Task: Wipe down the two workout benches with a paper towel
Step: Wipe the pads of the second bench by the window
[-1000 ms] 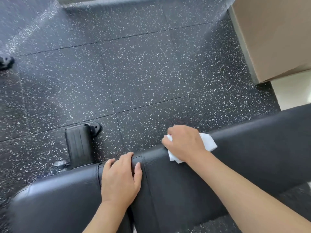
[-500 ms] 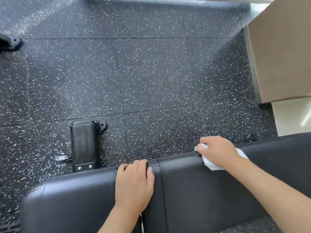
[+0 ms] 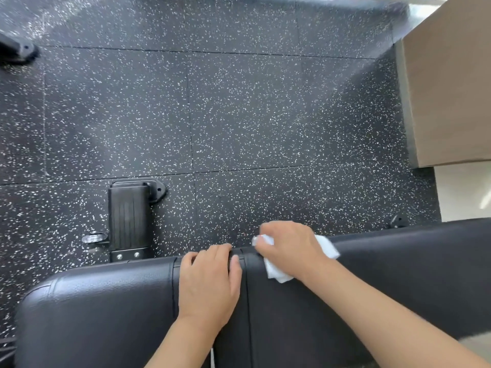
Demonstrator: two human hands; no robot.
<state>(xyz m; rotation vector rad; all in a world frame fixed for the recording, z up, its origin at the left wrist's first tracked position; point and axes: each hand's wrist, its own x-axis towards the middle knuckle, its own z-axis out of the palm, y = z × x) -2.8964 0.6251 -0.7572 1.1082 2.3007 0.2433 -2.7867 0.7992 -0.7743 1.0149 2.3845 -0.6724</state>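
A black padded workout bench (image 3: 398,282) runs across the bottom of the view, its seat pad (image 3: 93,314) on the left and the long back pad on the right, with a narrow gap between them. My right hand (image 3: 289,248) grips a folded white paper towel (image 3: 276,273) and presses it on the far edge of the back pad, just right of the gap. My left hand (image 3: 210,282) rests on the gap, its fingers curled over the far edge of the bench.
Black speckled rubber floor (image 3: 239,115) lies beyond the bench. A black bench foot with a wheel (image 3: 130,216) sticks out at the left. A tan wall or cabinet (image 3: 449,88) stands at the right. Another black foot (image 3: 16,50) shows at the far left.
My right hand slid the towel right along the far edge, then back left toward the gap. My left hand stayed on the gap.
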